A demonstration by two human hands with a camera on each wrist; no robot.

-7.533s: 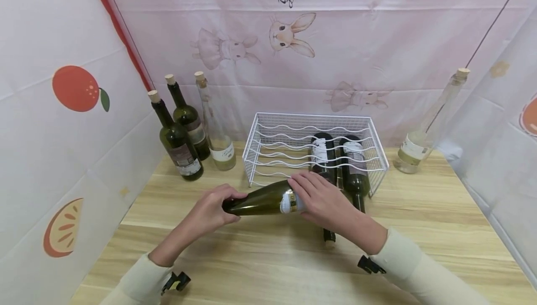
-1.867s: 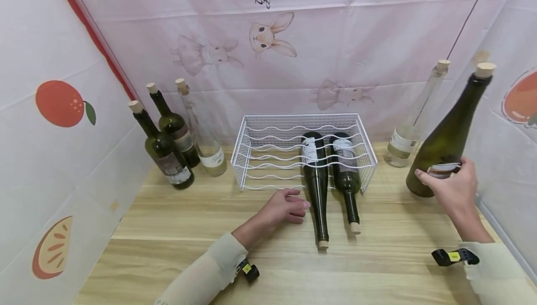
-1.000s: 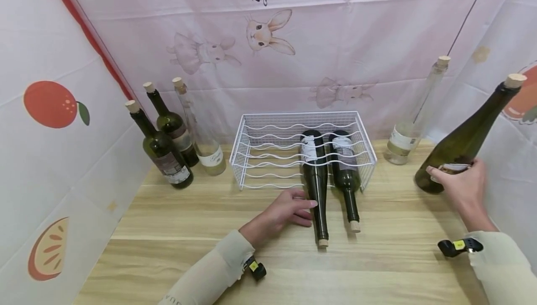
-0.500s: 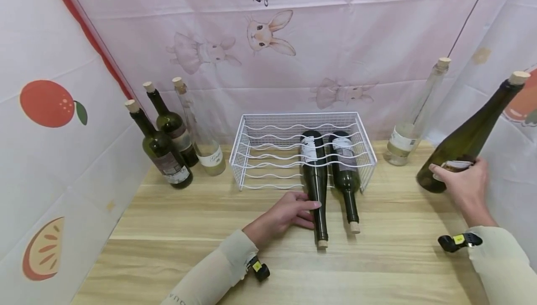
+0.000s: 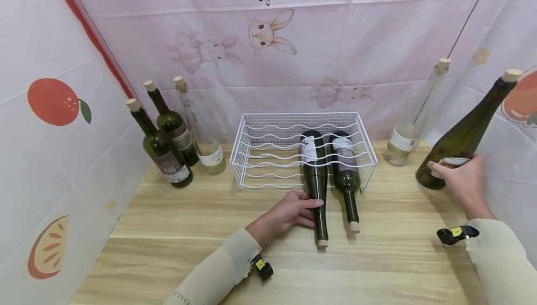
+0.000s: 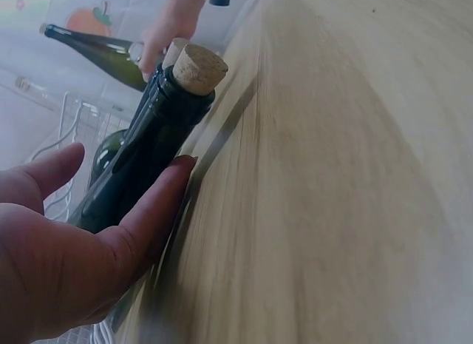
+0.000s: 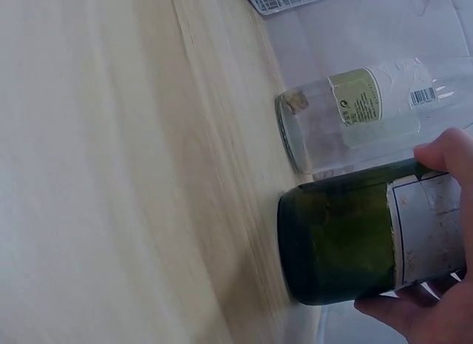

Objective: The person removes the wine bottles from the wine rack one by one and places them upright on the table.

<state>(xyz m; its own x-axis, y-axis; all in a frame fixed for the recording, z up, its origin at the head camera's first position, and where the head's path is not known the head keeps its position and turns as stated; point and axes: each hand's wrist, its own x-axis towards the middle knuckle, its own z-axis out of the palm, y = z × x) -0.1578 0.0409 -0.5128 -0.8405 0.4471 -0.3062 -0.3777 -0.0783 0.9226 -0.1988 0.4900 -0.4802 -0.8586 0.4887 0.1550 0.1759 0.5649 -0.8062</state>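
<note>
In the head view, my right hand (image 5: 463,181) grips a green wine bottle (image 5: 465,132) low on its body, over the label. This bottle leans to the right, cork up; whether its base touches the table I cannot tell. My left hand (image 5: 289,216) is at the neck of a dark wine bottle (image 5: 316,179) lying in the white wire rack (image 5: 268,165). Its thumb extends over the neck and a straight finger touches the underside, as the left wrist view shows. A second dark bottle (image 5: 346,179) lies beside it, neck toward me.
A clear bottle (image 5: 400,142) stands behind the green one, close to it in the right wrist view. At the left stand two green bottles (image 5: 165,155) (image 5: 176,130) and another clear bottle (image 5: 211,158). Printed cloth (image 5: 289,72) hangs around the wooden table (image 5: 168,249).
Earlier both hands held the green bottle level before the rack; now the right hand alone holds it at the right. My left hand has shifted rightward onto the lying bottle's neck.
</note>
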